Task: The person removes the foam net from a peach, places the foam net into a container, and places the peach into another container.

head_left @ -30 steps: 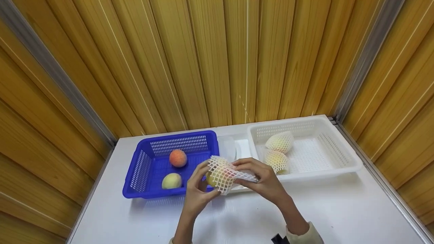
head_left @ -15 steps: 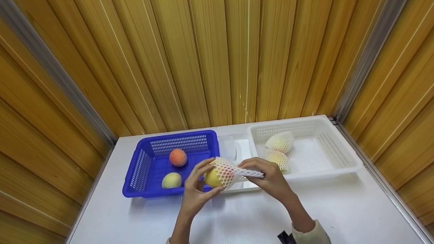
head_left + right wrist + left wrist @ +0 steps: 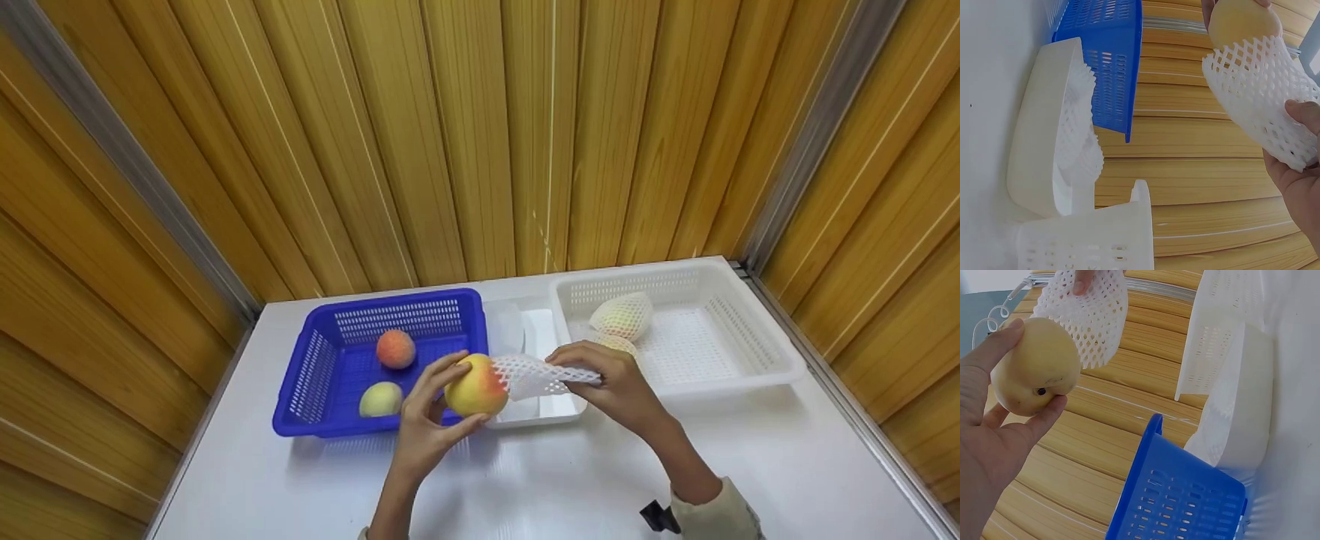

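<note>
The left hand (image 3: pixel 427 420) holds the fruit (image 3: pixel 478 388) between thumb and fingers; the right hand (image 3: pixel 613 381), apart from it, pinches the gathered end of the net (image 3: pixel 529 376). The fruit is in the air near the blue basket's right front corner, its red side at the net's mouth; whether they touch I cannot tell. The left grip should be firm enough to stop a roll, yet gentle enough not to bruise, its fingertips clear of the mesh; the right hand would best move in line with the fruit, as a sideways tug could tear the net. Only the left wrist view shows the fruit's dark pit (image 3: pixel 1042 391). The right wrist view shows loose nets (image 3: pixel 1076 112) in the tray (image 3: pixel 536 423), mere pale shapes from the head. The head view alone clearly shows a red fruit (image 3: pixel 395 349) and a pale fruit (image 3: pixel 381 399) in the blue basket (image 3: pixel 300 427), and two netted fruits (image 3: pixel 622 316) in the white basket (image 3: pixel 697 345).
</note>
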Motion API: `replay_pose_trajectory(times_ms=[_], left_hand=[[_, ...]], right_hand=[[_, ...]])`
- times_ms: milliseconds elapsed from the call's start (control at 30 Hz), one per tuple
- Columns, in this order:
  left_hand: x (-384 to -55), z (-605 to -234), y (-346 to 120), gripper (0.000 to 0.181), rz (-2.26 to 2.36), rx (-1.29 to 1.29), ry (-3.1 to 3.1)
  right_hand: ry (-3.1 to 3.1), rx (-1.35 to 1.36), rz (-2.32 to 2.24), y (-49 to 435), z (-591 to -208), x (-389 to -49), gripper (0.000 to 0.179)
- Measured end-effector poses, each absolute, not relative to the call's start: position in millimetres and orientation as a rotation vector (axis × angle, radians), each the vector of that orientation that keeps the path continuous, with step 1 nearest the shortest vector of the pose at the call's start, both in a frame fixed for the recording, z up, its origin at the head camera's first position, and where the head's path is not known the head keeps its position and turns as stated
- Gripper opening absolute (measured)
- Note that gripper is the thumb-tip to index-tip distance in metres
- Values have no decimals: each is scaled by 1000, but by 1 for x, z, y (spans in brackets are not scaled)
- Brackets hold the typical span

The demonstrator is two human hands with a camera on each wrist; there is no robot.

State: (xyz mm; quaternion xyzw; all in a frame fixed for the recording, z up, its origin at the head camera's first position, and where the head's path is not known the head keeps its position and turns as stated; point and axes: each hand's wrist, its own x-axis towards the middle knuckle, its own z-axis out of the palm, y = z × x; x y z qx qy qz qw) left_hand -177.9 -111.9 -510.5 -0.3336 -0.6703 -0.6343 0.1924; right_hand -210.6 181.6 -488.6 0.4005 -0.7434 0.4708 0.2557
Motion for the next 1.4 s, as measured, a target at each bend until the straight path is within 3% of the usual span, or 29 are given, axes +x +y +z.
replay_pose_trajectory(times_ms=[567, 1400], left_hand=[[-173, -517, -128, 64, -1620, -812, -2069], [-168, -521, -139, 62, -1605, -727, -2131]], right_hand=[[-2138, 976, 1156, 195, -500, -216, 53], [-2213, 836, 1152, 187, -514, -223, 51]])
